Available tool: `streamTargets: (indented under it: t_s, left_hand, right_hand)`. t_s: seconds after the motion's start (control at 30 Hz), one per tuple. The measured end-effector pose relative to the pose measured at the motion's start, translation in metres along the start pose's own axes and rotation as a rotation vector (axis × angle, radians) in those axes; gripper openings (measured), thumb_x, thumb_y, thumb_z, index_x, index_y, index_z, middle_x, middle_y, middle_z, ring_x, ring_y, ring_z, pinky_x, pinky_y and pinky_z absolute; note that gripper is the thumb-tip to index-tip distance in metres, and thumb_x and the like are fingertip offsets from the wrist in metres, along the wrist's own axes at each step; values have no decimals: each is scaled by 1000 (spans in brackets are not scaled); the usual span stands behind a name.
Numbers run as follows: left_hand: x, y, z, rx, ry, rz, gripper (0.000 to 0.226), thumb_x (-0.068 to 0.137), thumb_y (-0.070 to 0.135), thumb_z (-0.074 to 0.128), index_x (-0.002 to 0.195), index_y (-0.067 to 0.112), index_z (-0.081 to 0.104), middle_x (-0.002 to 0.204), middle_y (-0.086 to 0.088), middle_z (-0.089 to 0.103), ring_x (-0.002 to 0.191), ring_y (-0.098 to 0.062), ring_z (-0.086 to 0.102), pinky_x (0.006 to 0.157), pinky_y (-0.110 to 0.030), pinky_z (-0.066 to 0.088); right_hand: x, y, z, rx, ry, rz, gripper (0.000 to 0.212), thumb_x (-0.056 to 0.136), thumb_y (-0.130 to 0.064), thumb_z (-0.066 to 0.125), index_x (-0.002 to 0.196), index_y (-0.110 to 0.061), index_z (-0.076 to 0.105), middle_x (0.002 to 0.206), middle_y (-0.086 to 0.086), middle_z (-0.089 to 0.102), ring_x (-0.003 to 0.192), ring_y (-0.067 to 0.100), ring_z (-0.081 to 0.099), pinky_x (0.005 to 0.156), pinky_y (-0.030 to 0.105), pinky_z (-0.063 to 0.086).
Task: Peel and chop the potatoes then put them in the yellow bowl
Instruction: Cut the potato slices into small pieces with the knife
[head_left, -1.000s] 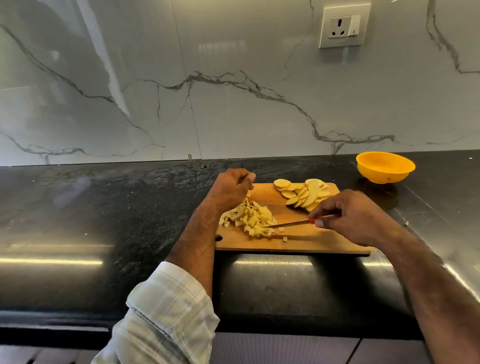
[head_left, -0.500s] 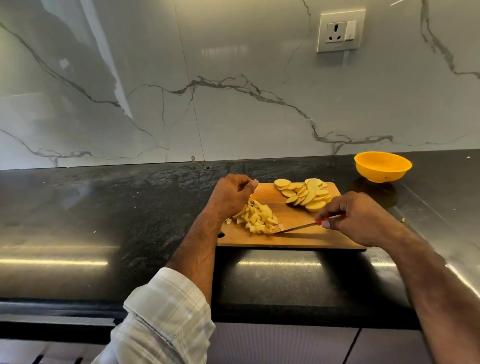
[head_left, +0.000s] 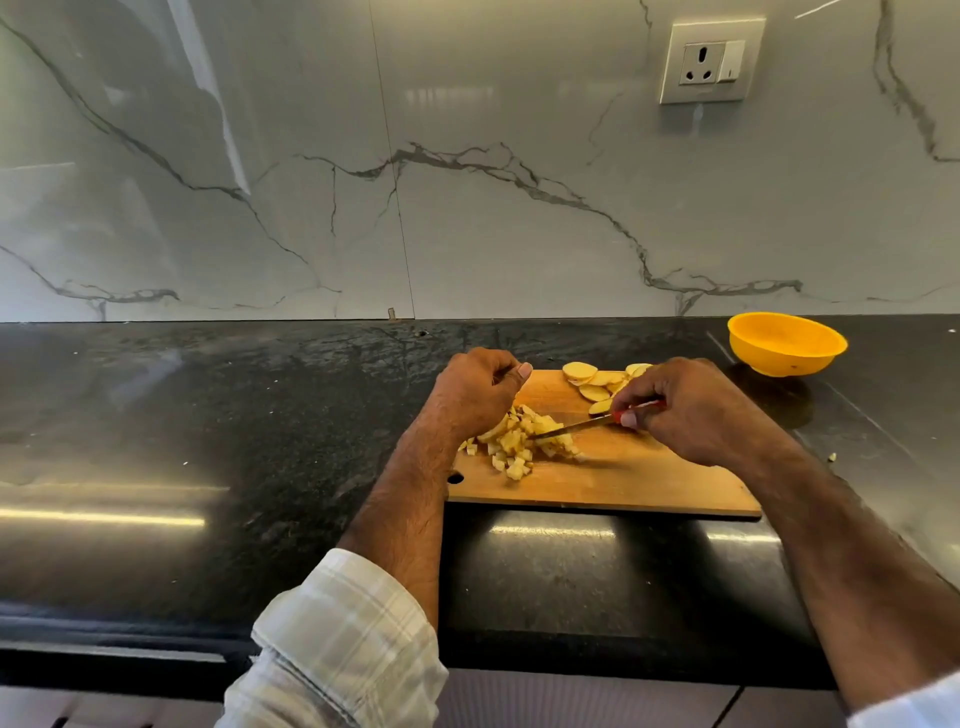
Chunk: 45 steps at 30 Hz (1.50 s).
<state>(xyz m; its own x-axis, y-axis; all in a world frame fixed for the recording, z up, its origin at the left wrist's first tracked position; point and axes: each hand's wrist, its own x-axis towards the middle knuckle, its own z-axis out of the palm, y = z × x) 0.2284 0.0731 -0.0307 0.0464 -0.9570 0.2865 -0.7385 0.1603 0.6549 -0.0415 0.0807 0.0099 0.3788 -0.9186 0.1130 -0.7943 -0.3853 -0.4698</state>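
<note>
Holding the knife (head_left: 582, 425) by its red handle, your right hand (head_left: 691, 410) has its fingers curled tight around it, and the blade now reaches left into the pile of potato cubes (head_left: 519, 439) in the middle of the frame. One second ago the blade tip lay at the lower right edge of that pile, and your hand was further right on the cutting board (head_left: 649, 483); since then the hand has moved left and now covers part of the potato slices (head_left: 589, 382). The pile also looks more gathered. I judge that you are chopping or collecting the cubes, so the chopping step is still going on.

Your left hand (head_left: 475, 392) sits at the upper left corner of the board with the fingers curled; it touches the pile at its far side, but I cannot tell if it holds any piece.

The round slices lie at the top edge of the board, not yet cut into cubes. The yellow bowl (head_left: 787, 344) stands on the black counter (head_left: 208, 415) at the right of the frame, well apart from the board, and it looks empty, so no potato is moved yet.

About writing: I can read no brand or label. The wall socket (head_left: 710, 61) at the upper right shows no readable text
</note>
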Motion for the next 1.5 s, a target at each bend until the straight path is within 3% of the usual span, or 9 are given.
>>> streamTargets:
  t_s: [0.23, 0.43, 0.57, 0.7, 0.8, 0.93, 1.03, 1.13, 1.5]
  left_hand:
    - [1, -1, -2, 16, 19, -18, 34, 107, 51, 53, 111, 25, 76, 97, 8, 74, 93, -11, 67, 90, -45, 61]
    - [4, 5, 6, 41, 9, 16, 32, 106, 52, 54, 106, 28, 76, 93, 8, 73, 91, -12, 68, 92, -50, 59]
    - [2, 9, 10, 95, 4, 23, 28, 105, 50, 57, 114, 31, 75, 101, 13, 73, 97, -11, 67, 98, -52, 56]
    - [-4, 9, 9, 115, 4, 48, 23, 101, 48, 64, 113, 32, 76, 101, 15, 73, 97, -7, 67, 99, -52, 57]
    - [-7, 7, 9, 103, 12, 44, 21, 101, 45, 67, 112, 31, 77, 101, 14, 73, 97, -8, 67, 100, -52, 56]
    - [-5, -1, 5, 171, 88, -10, 19, 98, 51, 65, 109, 38, 75, 113, 15, 72, 110, -13, 64, 106, -59, 47]
    - [-1, -17, -4, 227, 107, -135, 39, 100, 62, 56, 124, 34, 70, 134, 9, 67, 126, -19, 57, 110, -62, 40]
    - [8, -31, -6, 130, 33, -221, 64, 99, 76, 40, 136, 29, 62, 142, 0, 64, 128, -25, 58, 109, -59, 47]
    - [22, -28, 0, 15, -24, -268, 73, 105, 71, 20, 147, 21, 52, 147, -13, 57, 133, -33, 54, 112, -52, 44]
  right_hand:
    - [-9, -8, -9, -72, 107, -72, 17, 92, -24, 78, 107, -33, 80, 115, -10, 74, 100, 7, 60, 87, 31, 47]
    - [-48, 0, -3, -225, 322, 47, 12, 90, -35, 77, 101, -32, 81, 99, -5, 77, 84, 14, 64, 70, 32, 55]
    - [-63, -19, 19, -252, 209, 144, 25, 91, -22, 73, 114, -30, 77, 101, -2, 73, 83, 14, 61, 69, 30, 55]
    - [-80, -39, 31, -260, 71, 228, 31, 94, -32, 67, 125, -35, 69, 114, -3, 67, 94, 16, 59, 79, 32, 56]
    - [-90, -48, 37, -195, 25, 264, 30, 91, -36, 69, 121, -31, 69, 110, -6, 63, 95, 15, 58, 83, 35, 56]
    - [-93, -68, 56, -155, 22, 228, 22, 93, -36, 68, 112, -24, 66, 95, -5, 60, 85, 11, 59, 71, 31, 57]
    - [-89, -84, 70, -164, 27, 193, 20, 95, -35, 66, 110, -21, 62, 92, -4, 57, 82, 11, 58, 66, 28, 52]
    - [-82, -93, 75, -173, 36, 188, 21, 96, -34, 65, 110, -20, 61, 87, -5, 52, 80, 11, 55, 64, 27, 50]
    - [-51, -110, 77, -223, 2, 103, 27, 94, -33, 67, 116, -17, 62, 100, -2, 57, 91, 15, 59, 76, 30, 56]
